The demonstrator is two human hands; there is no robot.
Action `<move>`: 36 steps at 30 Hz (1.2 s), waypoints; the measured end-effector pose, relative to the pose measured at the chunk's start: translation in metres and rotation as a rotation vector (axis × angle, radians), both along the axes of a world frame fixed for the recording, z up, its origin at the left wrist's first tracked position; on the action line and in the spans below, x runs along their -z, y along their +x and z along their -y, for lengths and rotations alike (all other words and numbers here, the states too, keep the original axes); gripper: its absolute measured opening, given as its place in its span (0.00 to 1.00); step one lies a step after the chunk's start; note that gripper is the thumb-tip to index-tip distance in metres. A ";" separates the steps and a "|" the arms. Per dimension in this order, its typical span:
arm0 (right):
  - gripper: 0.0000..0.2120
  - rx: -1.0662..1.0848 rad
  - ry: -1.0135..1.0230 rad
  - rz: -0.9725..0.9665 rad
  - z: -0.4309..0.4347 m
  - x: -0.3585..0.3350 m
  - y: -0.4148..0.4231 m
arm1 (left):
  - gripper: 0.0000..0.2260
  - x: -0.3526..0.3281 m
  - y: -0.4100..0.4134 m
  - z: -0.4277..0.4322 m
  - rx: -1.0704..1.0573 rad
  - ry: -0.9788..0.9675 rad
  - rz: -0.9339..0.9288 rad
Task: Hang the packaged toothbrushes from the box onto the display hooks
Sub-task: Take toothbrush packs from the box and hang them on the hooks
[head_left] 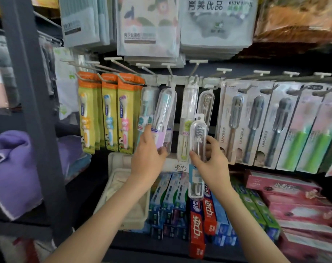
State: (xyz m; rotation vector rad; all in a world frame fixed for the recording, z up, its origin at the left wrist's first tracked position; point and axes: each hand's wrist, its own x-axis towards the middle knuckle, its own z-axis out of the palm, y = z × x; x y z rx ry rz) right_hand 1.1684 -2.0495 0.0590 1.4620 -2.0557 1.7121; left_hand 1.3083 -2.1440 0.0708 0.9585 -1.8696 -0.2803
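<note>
Toothbrush case [198, 149], clear rounded plastic, upright between right fingers [195, 156]; left fingers [161, 151] around glossy case [166, 114] on hook.

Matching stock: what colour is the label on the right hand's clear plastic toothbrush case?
Blue label, clearest in head view.

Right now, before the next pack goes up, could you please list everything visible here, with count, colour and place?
held toothbrush pack: one, clear, grey brush, upright, on no hook
lilac-label pack: one, clear, hanging tilted on a middle hook
other clear packs: about three, on middle hooks
children's brush cards: three rows, orange-yellow, hanging left
grey carded brushes: several rows, grey-white, hanging right
display hooks: many, metal, white tags, along the rail
toothpaste boxes: many, blue, red, green, lower shelf
pink boxes: several, lower right
tray: one, beige, left of the toothpaste
towel: one, purple, far left
left hand: grips the lilac-label pack's lower end
right hand: holds the held toothbrush pack
</note>
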 end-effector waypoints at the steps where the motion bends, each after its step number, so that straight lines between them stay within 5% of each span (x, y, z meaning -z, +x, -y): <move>1: 0.32 -0.002 -0.004 0.005 0.001 -0.002 0.001 | 0.33 0.000 0.003 0.000 0.005 -0.014 0.002; 14: 0.35 -0.094 -0.065 -0.050 0.001 -0.032 0.016 | 0.34 0.001 -0.014 0.006 0.020 -0.116 0.142; 24: 0.35 -0.044 -0.103 -0.181 0.012 -0.070 0.050 | 0.33 -0.053 0.042 0.017 -0.403 -0.640 0.050; 29: 0.35 -0.004 -0.145 -0.123 0.031 -0.078 0.065 | 0.33 -0.072 0.086 0.036 -0.617 -0.589 -0.006; 36: 0.35 0.048 -0.241 -0.080 0.038 -0.064 0.084 | 0.33 -0.070 0.113 0.049 -0.655 -0.549 0.059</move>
